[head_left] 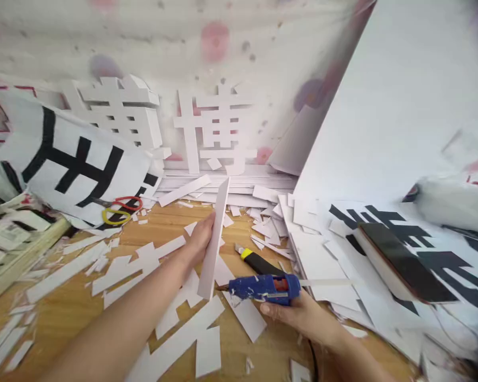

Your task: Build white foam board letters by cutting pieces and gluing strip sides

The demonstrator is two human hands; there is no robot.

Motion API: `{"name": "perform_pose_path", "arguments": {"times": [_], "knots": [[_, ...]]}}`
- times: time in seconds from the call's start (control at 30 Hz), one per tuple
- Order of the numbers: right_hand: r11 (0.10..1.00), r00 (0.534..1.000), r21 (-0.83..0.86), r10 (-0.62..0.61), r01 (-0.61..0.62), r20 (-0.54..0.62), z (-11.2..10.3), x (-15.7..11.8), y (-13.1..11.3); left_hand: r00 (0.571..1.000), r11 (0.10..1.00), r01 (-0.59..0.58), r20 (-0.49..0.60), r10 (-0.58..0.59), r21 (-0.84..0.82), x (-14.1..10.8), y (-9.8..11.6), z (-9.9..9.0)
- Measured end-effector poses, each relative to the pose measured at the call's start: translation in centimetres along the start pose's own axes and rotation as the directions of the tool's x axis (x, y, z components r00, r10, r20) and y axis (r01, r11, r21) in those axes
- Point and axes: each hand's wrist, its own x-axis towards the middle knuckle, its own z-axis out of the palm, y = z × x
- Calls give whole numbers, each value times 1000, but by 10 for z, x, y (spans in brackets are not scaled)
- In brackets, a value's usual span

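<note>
My left hand (203,236) is closed on a long white foam board strip (215,244), held on edge over the wooden table. In my right hand (298,313) is a blue hot glue gun (258,288) with a pale glue stick (326,283) sticking out of its back. The gun's nozzle points left, right by the strip's near lower end; whether it touches I cannot tell. Behind the gun lies a utility knife (258,261) with a black and yellow handle. Flat white cut pieces (143,270) lie under and around both hands.
Scissors (121,208) with red and yellow handles lie at the left, by a sheet with black characters (83,164). White cut-out characters (213,124) stand against the back curtain. A phone (406,260) rests on a white block at right, before a tall white board (382,106).
</note>
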Motion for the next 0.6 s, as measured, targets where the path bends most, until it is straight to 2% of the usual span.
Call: {"name": "perform_pose_path", "arguments": {"times": [0.13, 0.3, 0.6], "knots": [[1000, 997, 16, 9, -10, 71, -1, 1, 0, 1000, 1000, 18, 19, -18, -23, -3, 3, 2], [999, 996, 15, 42, -44, 84, 0, -1, 4, 999, 998, 30, 14, -29, -47, -1, 0, 1], [999, 995, 38, 17, -21, 101, 0, -1, 6, 1000, 999, 21, 5, -21, -48, -3, 3, 2]]}}
